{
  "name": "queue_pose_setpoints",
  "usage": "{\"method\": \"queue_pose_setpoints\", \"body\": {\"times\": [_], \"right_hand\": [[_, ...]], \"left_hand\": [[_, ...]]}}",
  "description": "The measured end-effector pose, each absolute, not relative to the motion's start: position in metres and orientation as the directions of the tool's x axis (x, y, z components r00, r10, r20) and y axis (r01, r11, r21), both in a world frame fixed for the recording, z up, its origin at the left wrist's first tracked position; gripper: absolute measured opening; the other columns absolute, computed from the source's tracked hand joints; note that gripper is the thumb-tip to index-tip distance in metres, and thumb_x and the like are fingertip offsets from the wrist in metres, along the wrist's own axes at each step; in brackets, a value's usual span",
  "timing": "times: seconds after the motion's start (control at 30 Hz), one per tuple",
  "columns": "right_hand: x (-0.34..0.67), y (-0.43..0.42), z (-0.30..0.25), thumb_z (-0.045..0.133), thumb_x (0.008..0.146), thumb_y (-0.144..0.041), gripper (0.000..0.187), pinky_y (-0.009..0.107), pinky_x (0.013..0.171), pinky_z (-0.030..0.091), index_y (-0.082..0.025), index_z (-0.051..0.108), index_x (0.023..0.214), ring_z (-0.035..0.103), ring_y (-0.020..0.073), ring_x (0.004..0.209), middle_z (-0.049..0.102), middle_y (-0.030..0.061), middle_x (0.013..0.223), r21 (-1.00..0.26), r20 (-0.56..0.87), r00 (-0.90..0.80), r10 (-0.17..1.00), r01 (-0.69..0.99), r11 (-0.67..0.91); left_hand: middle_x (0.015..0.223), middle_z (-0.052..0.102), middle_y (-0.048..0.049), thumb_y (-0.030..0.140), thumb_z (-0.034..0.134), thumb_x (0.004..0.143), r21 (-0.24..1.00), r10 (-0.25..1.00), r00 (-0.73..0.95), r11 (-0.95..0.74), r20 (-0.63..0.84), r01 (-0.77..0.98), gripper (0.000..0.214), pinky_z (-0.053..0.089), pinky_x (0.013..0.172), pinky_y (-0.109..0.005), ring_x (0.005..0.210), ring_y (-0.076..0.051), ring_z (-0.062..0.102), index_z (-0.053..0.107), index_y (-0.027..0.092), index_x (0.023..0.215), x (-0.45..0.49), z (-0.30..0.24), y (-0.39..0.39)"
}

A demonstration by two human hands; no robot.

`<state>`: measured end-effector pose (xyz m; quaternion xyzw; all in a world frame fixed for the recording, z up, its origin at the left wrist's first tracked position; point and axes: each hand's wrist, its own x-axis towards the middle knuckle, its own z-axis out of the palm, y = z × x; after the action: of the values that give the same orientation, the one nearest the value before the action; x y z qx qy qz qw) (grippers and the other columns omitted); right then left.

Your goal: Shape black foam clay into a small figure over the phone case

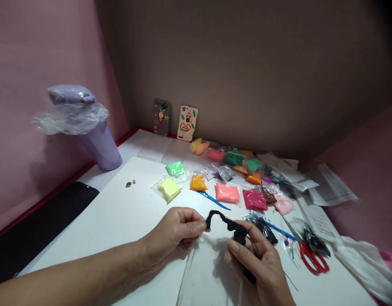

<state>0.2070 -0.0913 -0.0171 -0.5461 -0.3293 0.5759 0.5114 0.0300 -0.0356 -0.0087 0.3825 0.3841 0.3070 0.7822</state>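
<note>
A strip of soft black clay [228, 223] arches between my two hands above the table. My left hand [180, 227] pinches its thin left end between thumb and fingers. On the other side, my right hand [259, 255] grips the thicker, lumpy end, and more black material shows below its thumb. Beneath the hands lies a clear phone case [199, 280], partly covered by the right hand. Close behind my right hand is a packet of black clay [262, 229].
Packets of coloured clay, such as a coral one [227, 193], spread across the back. A blue modelling tool [215, 200] lies among them. Red-handled scissors [313, 259] rest at right. Two decorated phone cases [187, 123] lean on the wall. A purple container [100, 144] stands left.
</note>
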Motion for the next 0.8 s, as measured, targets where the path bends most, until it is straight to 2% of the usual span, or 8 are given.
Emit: {"method": "queue_pose_setpoints", "body": {"times": [0.23,0.43,0.6,0.8], "right_hand": [[0.2046,-0.0919,-0.0162,0.075,0.066,-0.040,0.044,0.014,0.038,0.025,-0.017,0.056,0.098,0.039,0.0060,0.041,0.060,0.0015,0.050,-0.944,-0.278,0.123,0.953,-0.217,-0.248],[0.2041,-0.0919,-0.0158,0.073,0.069,-0.042,0.043,0.017,0.041,0.029,-0.018,0.058,0.102,0.043,0.0079,0.044,0.059,0.0003,0.055,-0.954,-0.244,0.112,0.963,-0.207,-0.218],[0.2036,-0.0904,-0.0160,0.071,0.073,-0.039,0.029,0.020,0.051,0.036,-0.019,0.060,0.090,0.048,0.0106,0.055,0.061,0.0008,0.063,-0.978,-0.162,0.122,0.979,-0.155,-0.142],[0.2060,-0.0892,-0.0211,0.073,0.071,-0.037,0.024,0.021,0.051,0.037,-0.018,0.060,0.079,0.049,0.0108,0.053,0.057,-0.0014,0.058,-0.979,-0.162,0.126,0.979,-0.144,-0.144]], "left_hand": [[0.047,0.037,0.0066,0.037,0.068,0.073,0.837,0.766,0.539,0.515,-0.350,-0.187,0.026,0.019,0.046,-0.022,0.046,-0.006,0.027,0.060,0.012,0.073,0.0308,-0.0099,-0.0351],[0.049,0.037,0.0057,0.034,0.066,0.075,0.837,0.779,0.511,0.514,-0.363,-0.189,0.024,0.018,0.046,-0.022,0.046,-0.006,0.027,0.056,0.013,0.068,0.0301,-0.0086,-0.0349],[0.053,0.037,0.0051,0.033,0.069,0.073,0.834,0.823,0.466,0.481,-0.324,-0.269,0.025,0.020,0.047,-0.022,0.049,-0.007,0.026,0.054,0.014,0.066,0.0277,-0.0109,-0.0344],[0.053,0.037,0.0049,0.033,0.067,0.075,0.835,0.826,0.466,0.477,-0.319,-0.275,0.025,0.018,0.047,-0.022,0.050,-0.007,0.024,0.053,0.014,0.066,0.0268,-0.0097,-0.0341]]}}
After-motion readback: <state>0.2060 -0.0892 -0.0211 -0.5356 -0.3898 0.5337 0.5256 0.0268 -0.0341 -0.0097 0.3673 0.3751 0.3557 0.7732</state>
